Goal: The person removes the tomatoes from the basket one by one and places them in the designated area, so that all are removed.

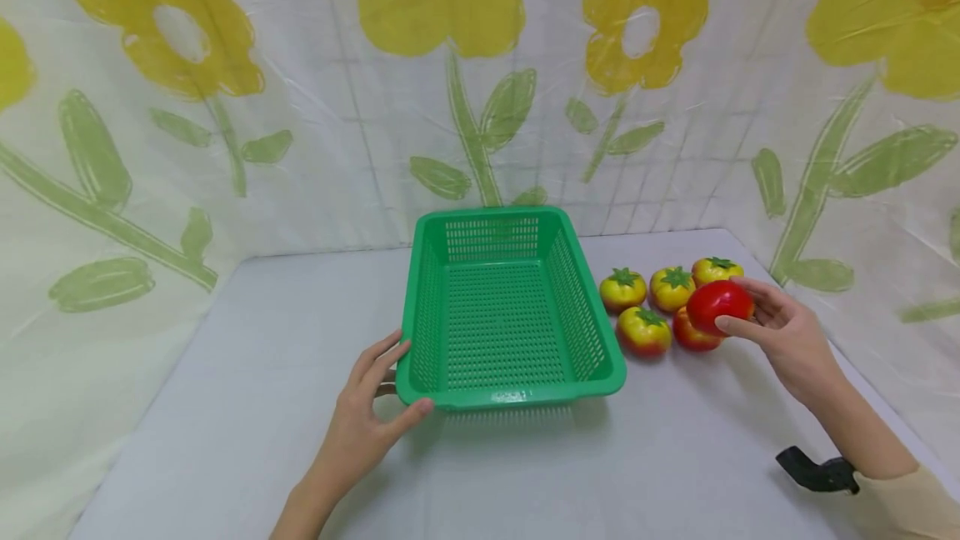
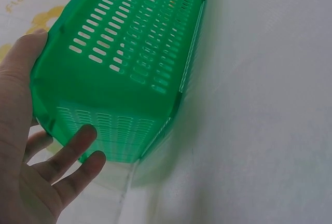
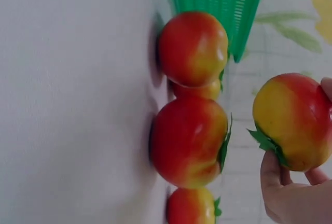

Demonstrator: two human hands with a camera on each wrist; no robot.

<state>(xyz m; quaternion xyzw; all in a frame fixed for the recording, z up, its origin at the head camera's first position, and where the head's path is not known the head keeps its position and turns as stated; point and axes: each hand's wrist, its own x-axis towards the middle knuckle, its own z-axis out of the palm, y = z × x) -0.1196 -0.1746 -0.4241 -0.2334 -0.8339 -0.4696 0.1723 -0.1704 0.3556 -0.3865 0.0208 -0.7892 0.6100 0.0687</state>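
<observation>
My left hand [image 1: 360,407] holds the near left corner of a green plastic basket [image 1: 510,397], thumb on the front rim and fingers along the left side. In the left wrist view, the fingertips [image 2: 88,133] lie against the basket's perforated outer wall [image 2: 109,94]. Raised above the other fruit, a red and yellow tomato [image 1: 718,307] is pinched between the thumb and fingers of my right hand [image 1: 795,340]. The right wrist view shows this tomato's [image 3: 295,120] green leafy top tilted downward and to the left. The basket holds nothing.
Several more red and yellow tomatoes, such as one at the front [image 1: 643,333], sit on the white table [image 1: 300,332] right of the basket. Behind stands a flower-patterned curtain [image 1: 300,148]. A black strap [image 1: 817,471] hangs by the right wrist.
</observation>
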